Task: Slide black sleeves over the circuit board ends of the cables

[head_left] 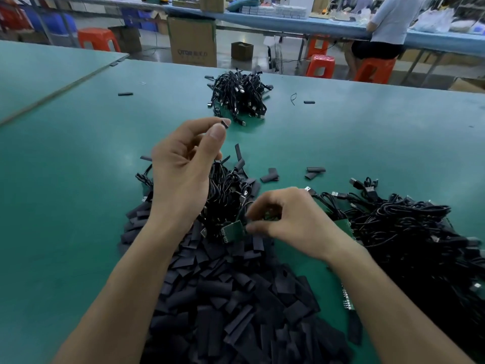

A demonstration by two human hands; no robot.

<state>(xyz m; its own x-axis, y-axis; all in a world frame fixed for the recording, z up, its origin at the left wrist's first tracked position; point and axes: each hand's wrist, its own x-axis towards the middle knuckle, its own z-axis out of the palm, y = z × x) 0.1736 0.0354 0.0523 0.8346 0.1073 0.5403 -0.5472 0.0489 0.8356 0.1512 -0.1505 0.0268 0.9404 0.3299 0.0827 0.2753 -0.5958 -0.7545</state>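
My left hand [183,164] is raised above the table, pinching a small black sleeve [224,124] between thumb and fingertips. My right hand [288,219] is lower, its fingers closed on a green circuit board [232,231] at the end of a black cable. A large heap of flat black sleeves [231,306] lies in front of me between my forearms. Under my hands sits a bundle of black cables [225,190]. Another tangle of cables with circuit boards [409,232] spreads to the right.
A separate pile of black cables [238,97] lies farther back on the green table [65,179]. Loose sleeves [270,176] are scattered near the middle. Beyond the table edge stand cardboard boxes [193,40], orange stools [321,65] and a seated person [385,27].
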